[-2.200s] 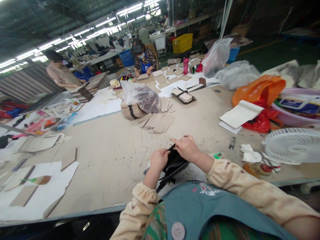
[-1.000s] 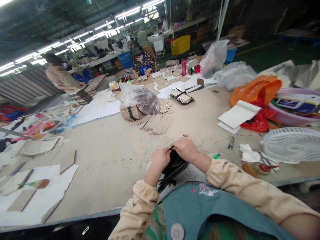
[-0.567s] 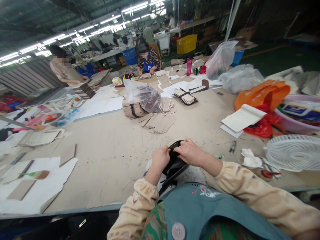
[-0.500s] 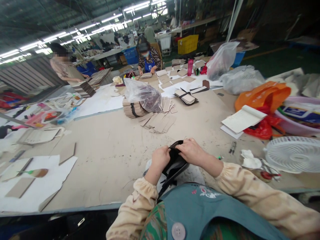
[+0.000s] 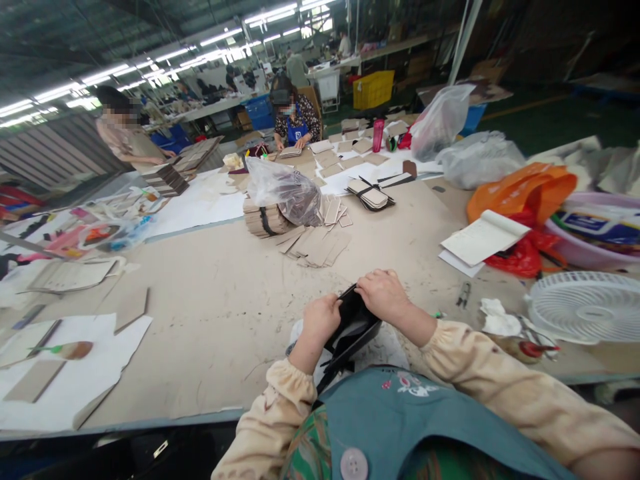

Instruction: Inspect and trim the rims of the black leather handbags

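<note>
Close to my body at the table's near edge is a black pouch-like bag [image 5: 356, 328], its mouth open and its dark inside showing. My left hand [image 5: 321, 319] pinches the rim on the left side. On the far rim, my right hand [image 5: 384, 293] is closed with its fingers curled over the edge. Under the bag lies a crumpled whitish sheet [image 5: 395, 348], mostly hidden by the bag and my apron. The lower end of the bag disappears behind my left forearm.
Loose card pieces [image 5: 317, 248] and a strapped card stack [image 5: 263, 219] lie ahead. To the right are small snips [image 5: 464, 295], a white fan grille [image 5: 590, 307] and an orange bag [image 5: 523, 190]. A glue bottle [image 5: 75, 350] lies left. A co-worker [image 5: 296, 120] sits opposite.
My right hand has shifted slightly up along the far rim, and its fingers now curl over the edge. My left hand keeps its hold on the bag.
</note>
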Tool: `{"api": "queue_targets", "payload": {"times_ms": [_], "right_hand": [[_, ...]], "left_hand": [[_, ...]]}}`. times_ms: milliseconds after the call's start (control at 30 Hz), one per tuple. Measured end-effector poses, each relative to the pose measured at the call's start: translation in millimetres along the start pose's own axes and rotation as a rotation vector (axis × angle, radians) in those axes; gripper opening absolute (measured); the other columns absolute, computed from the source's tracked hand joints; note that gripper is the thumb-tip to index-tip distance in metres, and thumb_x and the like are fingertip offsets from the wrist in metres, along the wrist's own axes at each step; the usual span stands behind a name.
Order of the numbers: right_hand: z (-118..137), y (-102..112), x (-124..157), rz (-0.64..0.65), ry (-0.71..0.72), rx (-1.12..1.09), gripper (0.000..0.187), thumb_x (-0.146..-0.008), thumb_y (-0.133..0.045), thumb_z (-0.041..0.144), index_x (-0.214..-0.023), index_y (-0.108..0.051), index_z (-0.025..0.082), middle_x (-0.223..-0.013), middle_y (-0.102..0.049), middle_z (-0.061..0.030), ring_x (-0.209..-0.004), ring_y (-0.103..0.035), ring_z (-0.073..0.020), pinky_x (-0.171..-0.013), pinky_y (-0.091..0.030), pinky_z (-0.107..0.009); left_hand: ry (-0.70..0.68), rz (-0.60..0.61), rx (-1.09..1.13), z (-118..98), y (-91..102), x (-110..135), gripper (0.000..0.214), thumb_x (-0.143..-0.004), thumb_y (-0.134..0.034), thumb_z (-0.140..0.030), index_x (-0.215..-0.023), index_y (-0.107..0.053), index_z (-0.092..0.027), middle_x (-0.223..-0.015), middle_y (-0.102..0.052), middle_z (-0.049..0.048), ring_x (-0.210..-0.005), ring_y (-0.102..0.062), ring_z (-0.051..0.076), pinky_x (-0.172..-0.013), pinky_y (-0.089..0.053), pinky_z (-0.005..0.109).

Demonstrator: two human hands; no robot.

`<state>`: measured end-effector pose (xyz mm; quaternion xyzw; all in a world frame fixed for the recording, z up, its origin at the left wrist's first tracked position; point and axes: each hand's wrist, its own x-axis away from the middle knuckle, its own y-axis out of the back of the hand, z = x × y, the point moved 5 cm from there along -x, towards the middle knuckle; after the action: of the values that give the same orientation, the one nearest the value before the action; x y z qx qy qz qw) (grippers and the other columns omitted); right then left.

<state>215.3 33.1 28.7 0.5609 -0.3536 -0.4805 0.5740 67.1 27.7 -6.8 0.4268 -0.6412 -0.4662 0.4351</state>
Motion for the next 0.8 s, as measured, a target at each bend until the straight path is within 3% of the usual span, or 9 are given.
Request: {"api": "queue_targets", "payload": {"times_ms": [800], "right_hand": [[-1.7,-0.7,-0.7,-0.013,-0.031,-0.022,0.023,-0.086,-0.046,0.031,-0.078,-0.062,0.016,-0.083,-0.066,-0.0106,-0.086,-0.054,-0.0214,-0.075,-0.025,-0.034]], "left_hand": [[-0.037,-0.002,-0.014,-4.5,2.2,1.6,0.030,-0.089,-0.035,-0.035,-0.083,-0.061,-0.022,-0.078,-0.067,0.0039,-0.074,-0.061,0.015,-0.062,-0.036,0.024]]}}
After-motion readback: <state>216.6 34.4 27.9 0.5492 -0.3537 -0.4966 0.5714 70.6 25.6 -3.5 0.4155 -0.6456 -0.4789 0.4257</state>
